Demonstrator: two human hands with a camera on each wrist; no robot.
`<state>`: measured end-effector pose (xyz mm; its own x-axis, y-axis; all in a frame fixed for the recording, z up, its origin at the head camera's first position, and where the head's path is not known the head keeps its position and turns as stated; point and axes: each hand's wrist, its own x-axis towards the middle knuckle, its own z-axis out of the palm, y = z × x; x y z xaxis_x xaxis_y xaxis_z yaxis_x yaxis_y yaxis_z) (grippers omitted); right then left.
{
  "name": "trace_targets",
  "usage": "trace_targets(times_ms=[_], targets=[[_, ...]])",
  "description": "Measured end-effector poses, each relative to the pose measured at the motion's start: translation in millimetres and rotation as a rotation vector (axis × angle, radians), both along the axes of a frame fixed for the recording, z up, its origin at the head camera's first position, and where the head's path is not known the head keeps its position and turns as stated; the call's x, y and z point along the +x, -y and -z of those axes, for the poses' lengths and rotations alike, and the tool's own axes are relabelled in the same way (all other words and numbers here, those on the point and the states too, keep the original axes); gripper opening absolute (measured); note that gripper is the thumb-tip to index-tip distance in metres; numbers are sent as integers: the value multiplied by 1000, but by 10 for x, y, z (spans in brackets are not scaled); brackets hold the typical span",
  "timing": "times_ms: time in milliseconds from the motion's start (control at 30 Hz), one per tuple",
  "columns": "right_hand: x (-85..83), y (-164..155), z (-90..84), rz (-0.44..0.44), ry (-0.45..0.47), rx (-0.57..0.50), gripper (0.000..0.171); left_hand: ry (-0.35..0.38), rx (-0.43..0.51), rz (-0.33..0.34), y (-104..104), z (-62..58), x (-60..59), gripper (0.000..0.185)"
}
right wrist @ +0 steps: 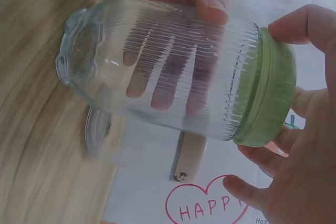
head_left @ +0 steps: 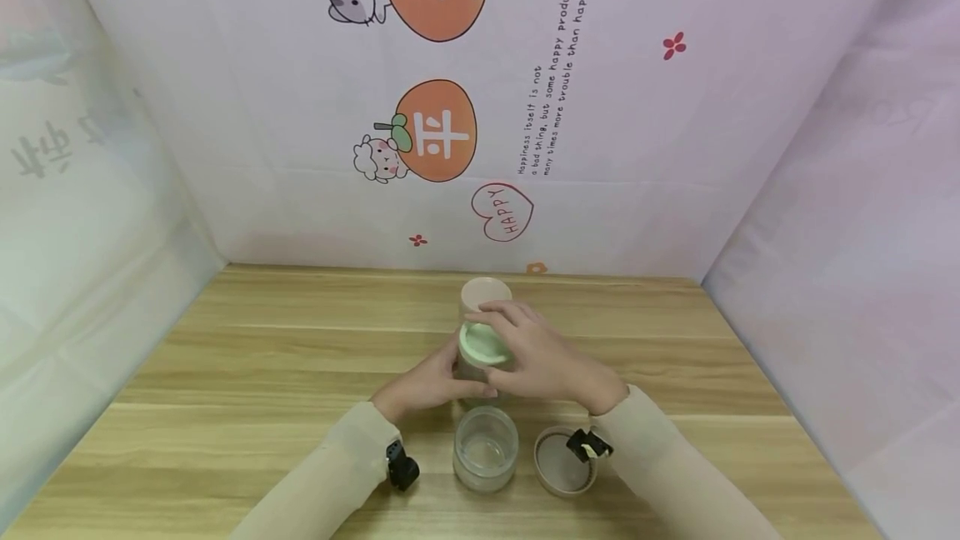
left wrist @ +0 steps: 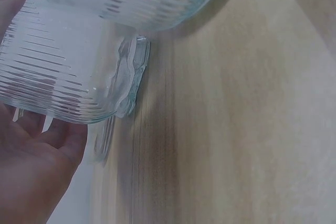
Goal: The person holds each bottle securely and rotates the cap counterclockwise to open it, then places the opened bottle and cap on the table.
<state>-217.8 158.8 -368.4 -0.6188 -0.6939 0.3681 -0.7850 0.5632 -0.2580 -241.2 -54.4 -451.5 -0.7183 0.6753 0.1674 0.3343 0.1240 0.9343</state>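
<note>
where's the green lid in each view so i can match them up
Head: green lid below centre.
Left wrist: not in it.
Right wrist: right of centre, at the mouth of the ribbed glass jar.
Shared landmark: left hand holding that jar.

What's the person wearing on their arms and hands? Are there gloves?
No gloves: the left hand and right hand are bare. The left sleeve and right sleeve are long, plain and cream-coloured. A small, chunky black device sits at the left wrist, and another black device at the right.
</note>
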Motion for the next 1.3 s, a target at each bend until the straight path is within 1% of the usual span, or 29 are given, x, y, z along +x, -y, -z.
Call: trace_targets(times_ms=[100, 333, 433, 533, 633, 733, 900, 1033, 1300], targets=[[13, -5, -13, 42, -10, 16, 72, 0, 2, 2, -6, -4, 1, 95], [77, 36, -72, 245, -44, 89, 77, 8, 3, -8, -13, -39, 21, 97], [101, 62, -94, 292, -57, 110, 80, 14, 10, -6, -14, -51, 30, 96], [118, 92, -108, 321, -62, 128, 85, 26, 7, -8, -12, -64, 42, 96], [123, 126, -113, 336, -68, 146, 87, 35, 9, -8, -13, -73, 48, 95], [113, 159, -103, 334, -81, 165, 86, 40, 6, -10, -10, -74, 45, 94], [95, 188, -64, 326, -107, 184, 82, 14, 11, -4, -14, -46, 27, 94], [95, 186, -59, 306, -120, 166, 79, -2, 12, 4, -9, -24, 17, 93], [76, 162, -73, 259, -126, 137, 71, 23, -4, -2, 4, -22, 25, 87]])
